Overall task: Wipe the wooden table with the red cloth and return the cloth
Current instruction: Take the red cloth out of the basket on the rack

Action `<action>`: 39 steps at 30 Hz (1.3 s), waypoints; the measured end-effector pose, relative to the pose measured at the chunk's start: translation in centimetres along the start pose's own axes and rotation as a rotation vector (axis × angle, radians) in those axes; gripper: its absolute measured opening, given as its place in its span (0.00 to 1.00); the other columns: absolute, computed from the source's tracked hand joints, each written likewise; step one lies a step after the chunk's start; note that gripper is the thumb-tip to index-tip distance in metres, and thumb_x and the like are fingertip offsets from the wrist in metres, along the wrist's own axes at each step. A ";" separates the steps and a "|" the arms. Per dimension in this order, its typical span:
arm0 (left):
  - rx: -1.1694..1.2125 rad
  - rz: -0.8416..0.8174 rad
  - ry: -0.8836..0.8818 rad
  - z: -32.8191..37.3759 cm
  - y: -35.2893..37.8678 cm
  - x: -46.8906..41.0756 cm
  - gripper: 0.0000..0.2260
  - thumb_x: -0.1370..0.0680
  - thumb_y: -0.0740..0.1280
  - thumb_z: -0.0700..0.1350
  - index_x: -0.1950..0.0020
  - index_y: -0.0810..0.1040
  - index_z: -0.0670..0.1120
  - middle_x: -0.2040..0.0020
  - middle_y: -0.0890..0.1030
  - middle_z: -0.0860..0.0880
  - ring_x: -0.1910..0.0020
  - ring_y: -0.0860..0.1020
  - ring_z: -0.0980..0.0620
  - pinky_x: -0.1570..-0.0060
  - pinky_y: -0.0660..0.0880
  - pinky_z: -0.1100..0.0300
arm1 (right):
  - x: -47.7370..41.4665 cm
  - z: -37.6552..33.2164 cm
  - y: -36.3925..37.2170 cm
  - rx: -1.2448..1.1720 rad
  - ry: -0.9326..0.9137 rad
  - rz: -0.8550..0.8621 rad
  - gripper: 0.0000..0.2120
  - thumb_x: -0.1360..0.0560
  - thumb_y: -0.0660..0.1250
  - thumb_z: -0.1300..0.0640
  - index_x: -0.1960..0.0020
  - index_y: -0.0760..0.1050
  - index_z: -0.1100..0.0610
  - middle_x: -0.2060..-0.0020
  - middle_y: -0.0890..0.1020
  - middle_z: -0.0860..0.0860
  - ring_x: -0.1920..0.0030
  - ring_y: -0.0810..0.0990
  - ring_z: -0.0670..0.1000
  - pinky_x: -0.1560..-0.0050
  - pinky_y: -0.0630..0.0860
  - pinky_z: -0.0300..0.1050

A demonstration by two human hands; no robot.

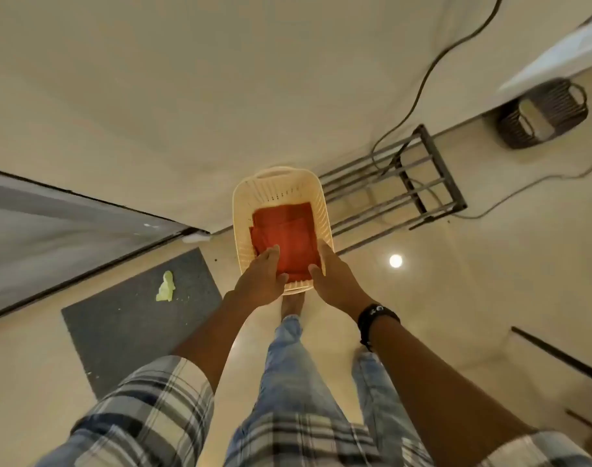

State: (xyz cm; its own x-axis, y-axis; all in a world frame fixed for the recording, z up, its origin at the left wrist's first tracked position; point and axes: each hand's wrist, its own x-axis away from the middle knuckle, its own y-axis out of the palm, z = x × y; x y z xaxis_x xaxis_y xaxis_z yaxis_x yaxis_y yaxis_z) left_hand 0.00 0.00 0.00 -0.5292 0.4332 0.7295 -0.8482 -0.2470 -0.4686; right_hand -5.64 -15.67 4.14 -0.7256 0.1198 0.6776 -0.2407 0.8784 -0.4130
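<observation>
We lean over a cream basket (281, 193) on the floor, w/ the red cloth (288, 237) lying folded flat on its bottom and filling it from the left wall to the right wall. The left hand (262, 279) reaches in over the near rim at the near-left corner, fingers straight and together above the cloth's edge. The right hand (335, 281) comes in at the near-right corner, fingers long, thumb spread toward the cloth. Neither hand is curled round anything; both are loose and wide, holding nothing. Whether the fingertips touch the fabric we cannot tell.

Two hands, one per corner, suits a folded square: in our judgement it keeps the fold neat, whether lifting or laying down. No wooden table is identifiable in view, so we cannot say if the wiping is done.

Our bare foot (291, 305) is just beside the near rim, a wristband (377, 315) on the right wrist. A grey mat (136, 315) w/ a green scrap (166, 291) lies to the left and a metal rack (405, 190) to the right of the basket's far corner.
</observation>
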 end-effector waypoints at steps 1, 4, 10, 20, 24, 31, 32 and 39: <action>0.045 0.014 -0.013 -0.6 0.5 -1.1 0.30 0.17 0.63 0.48 0.20 0.55 0.40 0.23 0.64 0.39 0.27 0.68 0.38 0.30 0.70 0.45 | -1.1 0.2 0.5 -0.016 0.045 0.003 0.28 0.19 0.55 0.51 0.22 0.54 0.58 0.33 0.73 0.60 0.39 0.76 0.59 0.40 0.75 0.51; 0.181 0.031 -0.142 -1.8 1.5 -3.3 0.23 0.17 0.62 0.44 0.24 0.62 0.40 0.32 0.73 0.41 0.35 0.75 0.40 0.41 0.74 0.53 | -4.8 1.1 2.4 0.017 0.202 0.003 0.18 0.20 0.57 0.64 0.30 0.63 0.65 0.46 0.75 0.58 0.49 0.76 0.55 0.55 0.71 0.35; 0.264 0.016 -0.296 -4.7 4.7 -6.9 0.16 0.19 0.57 0.36 0.31 0.68 0.42 0.40 0.76 0.43 0.44 0.75 0.45 0.46 0.71 0.54 | -12.1 4.1 6.8 0.059 0.471 -0.031 0.24 0.25 0.64 0.61 0.32 0.66 0.69 0.36 0.75 0.64 0.37 0.75 0.64 0.43 0.73 0.47; 0.418 0.100 -0.291 -4.8 5.7 -8.1 0.21 0.24 0.59 0.36 0.31 0.69 0.38 0.40 0.76 0.43 0.43 0.74 0.47 0.43 0.72 0.56 | -14.9 5.1 7.5 0.292 0.445 0.033 0.12 0.21 0.63 0.60 0.39 0.75 0.63 0.45 0.80 0.57 0.41 0.80 0.58 0.49 0.73 0.43; 0.391 0.122 -0.265 -5.6 5.9 -7.7 0.23 0.22 0.63 0.35 0.27 0.66 0.42 0.33 0.75 0.44 0.35 0.75 0.45 0.35 0.73 0.52 | -14.1 4.5 6.7 0.167 0.380 0.048 0.02 0.24 0.64 0.62 0.52 0.75 0.59 0.57 0.78 0.56 0.51 0.81 0.58 0.58 0.73 0.42; 0.501 0.215 -0.095 -3.0 3.9 -2.6 0.30 0.26 0.76 0.50 0.28 0.67 0.55 0.38 0.76 0.61 0.39 0.76 0.64 0.42 0.75 0.67 | -8.5 -1.6 2.0 -0.367 0.193 -0.009 0.09 0.20 0.62 0.58 0.60 0.68 0.56 0.64 0.72 0.51 0.66 0.71 0.47 0.69 0.67 0.34; 0.508 0.265 -0.057 -2.2 3.5 -1.4 0.27 0.26 0.76 0.50 0.31 0.68 0.58 0.41 0.77 0.64 0.41 0.77 0.66 0.44 0.75 0.69 | -7.0 -2.9 1.2 -0.426 0.186 -0.009 0.09 0.19 0.62 0.58 0.59 0.68 0.56 0.64 0.72 0.52 0.66 0.71 0.47 0.67 0.68 0.35; 0.513 0.672 0.191 5.7 -0.5 9.1 0.20 0.24 0.71 0.56 0.34 0.75 0.51 0.44 0.80 0.60 0.46 0.79 0.62 0.48 0.76 0.68 | 6.4 -9.6 -6.0 -0.870 0.113 0.077 0.12 0.21 0.67 0.61 0.39 0.71 0.60 0.45 0.81 0.57 0.47 0.83 0.54 0.49 0.83 0.50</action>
State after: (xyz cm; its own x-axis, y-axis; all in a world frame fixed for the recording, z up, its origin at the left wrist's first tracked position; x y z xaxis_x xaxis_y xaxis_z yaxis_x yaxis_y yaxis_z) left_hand -4.51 -0.84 9.67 -0.9482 0.1814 0.2608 -0.2864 -0.8436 -0.4542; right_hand -2.65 -15.71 16.81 -0.6405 0.1981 0.7420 0.4163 0.9014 0.1188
